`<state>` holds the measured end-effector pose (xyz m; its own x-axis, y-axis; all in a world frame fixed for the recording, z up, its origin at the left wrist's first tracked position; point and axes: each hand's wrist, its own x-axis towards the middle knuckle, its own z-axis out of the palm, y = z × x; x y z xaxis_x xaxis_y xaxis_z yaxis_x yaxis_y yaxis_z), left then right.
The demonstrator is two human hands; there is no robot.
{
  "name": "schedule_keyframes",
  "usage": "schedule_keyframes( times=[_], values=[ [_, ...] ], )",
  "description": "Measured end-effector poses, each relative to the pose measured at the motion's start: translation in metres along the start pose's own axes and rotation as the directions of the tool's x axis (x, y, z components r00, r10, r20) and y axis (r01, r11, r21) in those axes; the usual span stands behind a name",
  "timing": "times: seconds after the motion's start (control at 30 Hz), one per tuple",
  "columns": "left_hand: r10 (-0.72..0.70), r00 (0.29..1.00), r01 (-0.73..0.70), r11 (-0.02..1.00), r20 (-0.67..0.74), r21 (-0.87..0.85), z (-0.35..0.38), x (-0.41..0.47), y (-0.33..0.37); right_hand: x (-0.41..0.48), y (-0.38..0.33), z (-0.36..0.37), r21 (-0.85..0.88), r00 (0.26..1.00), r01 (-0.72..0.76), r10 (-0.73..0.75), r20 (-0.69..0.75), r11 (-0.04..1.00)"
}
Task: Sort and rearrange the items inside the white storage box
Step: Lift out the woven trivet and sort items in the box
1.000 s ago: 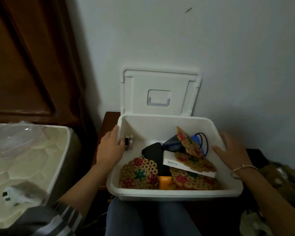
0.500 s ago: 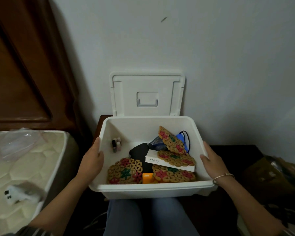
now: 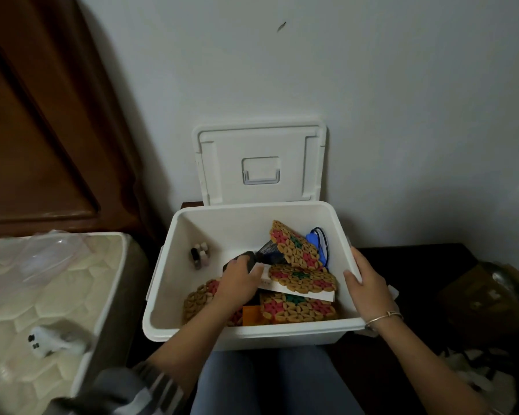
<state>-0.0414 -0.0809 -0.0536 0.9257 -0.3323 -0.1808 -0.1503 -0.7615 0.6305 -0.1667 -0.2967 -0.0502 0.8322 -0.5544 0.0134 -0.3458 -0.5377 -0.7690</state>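
The white storage box (image 3: 168,280) sits open on my lap, its lid (image 3: 261,151) leaning against the wall. Inside lie several woven floral coasters: one propped upright (image 3: 294,247), one flat (image 3: 303,278) on a slim white carton (image 3: 312,295), one at the front (image 3: 297,308), one at the left (image 3: 197,301). An orange item (image 3: 250,316), a blue item with a black cord (image 3: 315,244) and small bottles (image 3: 200,256) are also in there. My left hand (image 3: 237,280) reaches in and grips a black pouch (image 3: 243,259). My right hand (image 3: 369,286) grips the box's right rim.
A quilted mattress (image 3: 42,280) with a small white toy (image 3: 51,342) lies to the left, below a dark wooden headboard (image 3: 27,115). A dark tabletop (image 3: 417,256) and a brown bag (image 3: 486,295) are at the right. The wall stands right behind the lid.
My left hand left the box's left side and moved inside onto the black pouch. The right hand stays on the right rim.
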Motion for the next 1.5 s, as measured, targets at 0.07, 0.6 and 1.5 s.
schedule_keyframes(
  times=[0.07,0.6,1.5],
  values=[
    [-0.128,0.990,0.131,0.989,0.059,-0.062,0.012,0.011,0.005,0.000,0.003,0.002,0.012,1.000,-0.016,0.016,-0.014,1.000],
    [-0.409,0.890,0.456,0.821,0.202,-0.343,-0.004,0.034,-0.019,0.004,0.015,0.007,0.055,0.996,-0.019,0.024,-0.087,0.998],
    [-0.206,0.974,0.183,0.499,0.090,-0.847,-0.024,0.034,0.033,-0.004,-0.008,-0.003,-0.474,0.877,0.396,-0.477,-0.060,0.787]
  ],
)
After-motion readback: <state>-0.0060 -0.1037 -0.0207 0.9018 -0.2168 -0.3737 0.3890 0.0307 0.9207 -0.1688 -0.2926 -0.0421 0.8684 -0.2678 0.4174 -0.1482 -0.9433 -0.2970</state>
